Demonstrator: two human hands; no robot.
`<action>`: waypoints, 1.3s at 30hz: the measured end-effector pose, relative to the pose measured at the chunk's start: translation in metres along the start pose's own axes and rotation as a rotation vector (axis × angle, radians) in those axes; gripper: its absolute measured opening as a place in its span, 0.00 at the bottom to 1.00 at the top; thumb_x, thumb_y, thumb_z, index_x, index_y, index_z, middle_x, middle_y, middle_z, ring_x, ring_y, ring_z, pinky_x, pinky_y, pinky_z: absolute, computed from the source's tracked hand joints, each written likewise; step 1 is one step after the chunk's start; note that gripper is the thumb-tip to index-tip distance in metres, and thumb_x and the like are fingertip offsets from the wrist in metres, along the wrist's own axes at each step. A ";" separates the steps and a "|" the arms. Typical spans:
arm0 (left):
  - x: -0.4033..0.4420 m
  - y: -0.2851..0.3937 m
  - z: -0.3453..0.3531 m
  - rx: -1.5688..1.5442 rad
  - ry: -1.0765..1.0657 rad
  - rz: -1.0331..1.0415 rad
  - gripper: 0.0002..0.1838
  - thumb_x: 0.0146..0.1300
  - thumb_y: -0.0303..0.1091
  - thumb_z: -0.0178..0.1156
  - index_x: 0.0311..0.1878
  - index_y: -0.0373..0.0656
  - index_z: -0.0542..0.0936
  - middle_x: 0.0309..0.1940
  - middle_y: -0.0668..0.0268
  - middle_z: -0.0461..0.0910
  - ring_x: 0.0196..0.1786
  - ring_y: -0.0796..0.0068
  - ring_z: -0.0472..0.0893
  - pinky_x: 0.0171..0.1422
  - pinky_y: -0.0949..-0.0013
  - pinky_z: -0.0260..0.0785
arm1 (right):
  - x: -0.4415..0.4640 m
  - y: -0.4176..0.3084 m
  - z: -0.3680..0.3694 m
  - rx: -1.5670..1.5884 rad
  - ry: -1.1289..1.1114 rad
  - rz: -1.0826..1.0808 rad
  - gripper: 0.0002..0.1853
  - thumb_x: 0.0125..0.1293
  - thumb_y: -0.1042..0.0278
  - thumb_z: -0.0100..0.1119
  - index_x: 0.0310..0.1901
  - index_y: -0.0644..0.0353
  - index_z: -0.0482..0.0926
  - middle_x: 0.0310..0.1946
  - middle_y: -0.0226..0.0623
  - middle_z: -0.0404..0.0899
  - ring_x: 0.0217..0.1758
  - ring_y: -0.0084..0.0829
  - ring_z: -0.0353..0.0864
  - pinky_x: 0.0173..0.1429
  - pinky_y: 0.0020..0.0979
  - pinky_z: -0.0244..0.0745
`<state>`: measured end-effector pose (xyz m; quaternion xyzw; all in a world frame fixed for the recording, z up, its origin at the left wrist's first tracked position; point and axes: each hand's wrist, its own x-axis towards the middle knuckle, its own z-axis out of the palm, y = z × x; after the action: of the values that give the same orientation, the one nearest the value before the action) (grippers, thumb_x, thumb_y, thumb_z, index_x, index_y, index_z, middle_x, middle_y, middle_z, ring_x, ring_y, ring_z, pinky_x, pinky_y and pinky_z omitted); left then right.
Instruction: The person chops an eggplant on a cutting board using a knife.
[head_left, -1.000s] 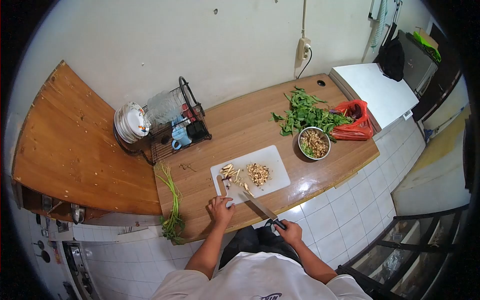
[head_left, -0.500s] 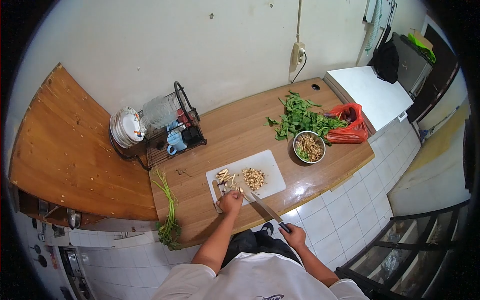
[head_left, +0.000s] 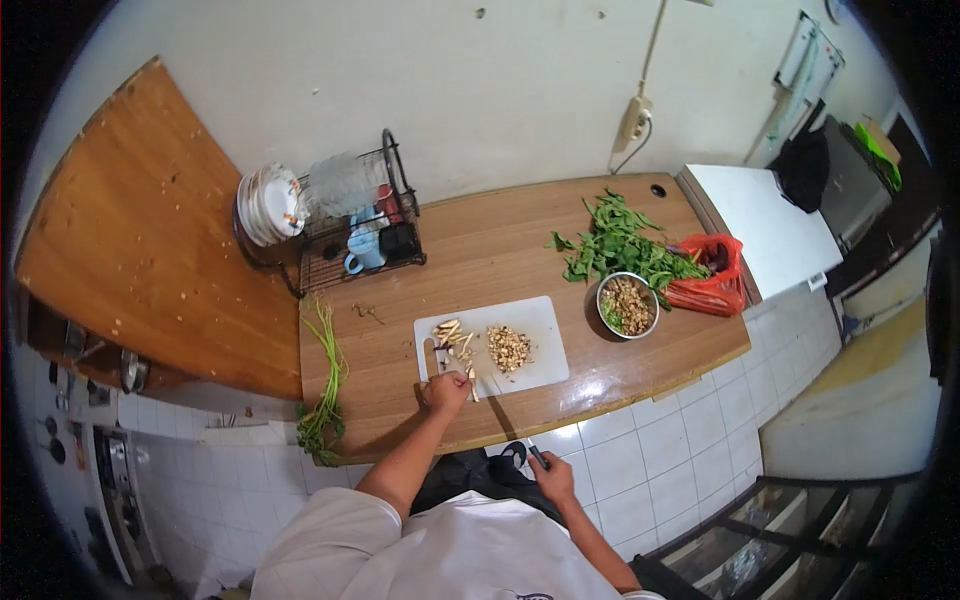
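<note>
A white cutting board (head_left: 545, 335) lies near the table's front edge. My left hand (head_left: 447, 392) rests at its lower left corner, fingers closed on a pale strip of food (head_left: 473, 380) whose kind I cannot make out. More pale strips (head_left: 450, 332) lie above that hand, and a heap of small diced pieces (head_left: 509, 347) sits mid-board. My right hand (head_left: 552, 480) grips the black handle of a kitchen knife (head_left: 508, 415) beyond the table edge. The blade slants up and left, its tip close to the strip.
Right of the board stands a metal bowl (head_left: 628, 305) of chopped food, beside leafy greens (head_left: 620, 240) and a red plastic bag (head_left: 712, 290). Green stems (head_left: 325, 370) lie at the left edge. A dish rack (head_left: 340, 235) with plates and cups stands at the back left.
The camera view has shifted and tilted. My left hand stays at the board's lower left with the strip, and my right hand still holds the knife, its blade now angled more steeply.
</note>
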<state>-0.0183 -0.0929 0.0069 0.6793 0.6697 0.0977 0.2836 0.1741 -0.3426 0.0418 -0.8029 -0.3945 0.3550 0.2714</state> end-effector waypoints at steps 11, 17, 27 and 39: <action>-0.004 -0.002 0.022 -0.141 0.057 -0.133 0.11 0.60 0.49 0.70 0.37 0.55 0.90 0.34 0.71 0.90 0.41 0.66 0.88 0.61 0.51 0.64 | 0.041 0.016 0.065 0.070 -0.150 0.003 0.27 0.77 0.43 0.54 0.43 0.66 0.84 0.29 0.47 0.85 0.34 0.43 0.85 0.43 0.40 0.78; -0.002 -0.003 0.025 -0.183 0.062 -0.134 0.07 0.58 0.45 0.71 0.34 0.55 0.90 0.32 0.73 0.90 0.39 0.68 0.88 0.60 0.48 0.63 | 0.050 -0.013 0.041 -0.143 -0.170 -0.050 0.31 0.76 0.38 0.50 0.51 0.64 0.84 0.37 0.56 0.86 0.46 0.59 0.86 0.52 0.51 0.79; 0.000 -0.007 0.032 0.008 0.169 -0.061 0.05 0.56 0.45 0.70 0.32 0.59 0.89 0.29 0.73 0.88 0.44 0.65 0.86 0.57 0.49 0.64 | 0.060 -0.039 0.007 -0.370 -0.287 -0.025 0.31 0.76 0.34 0.46 0.51 0.57 0.83 0.40 0.57 0.87 0.48 0.59 0.86 0.52 0.54 0.80; 0.002 -0.030 0.027 -0.071 0.236 -0.078 0.08 0.56 0.47 0.72 0.32 0.56 0.89 0.29 0.69 0.88 0.39 0.63 0.86 0.56 0.54 0.66 | 0.066 -0.029 0.007 -0.282 -0.303 -0.040 0.31 0.76 0.35 0.48 0.50 0.59 0.83 0.40 0.59 0.86 0.49 0.62 0.84 0.54 0.53 0.78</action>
<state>-0.0296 -0.0992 -0.0310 0.6263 0.7204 0.1894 0.2302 0.1845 -0.2712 0.0352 -0.7625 -0.4924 0.4073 0.1007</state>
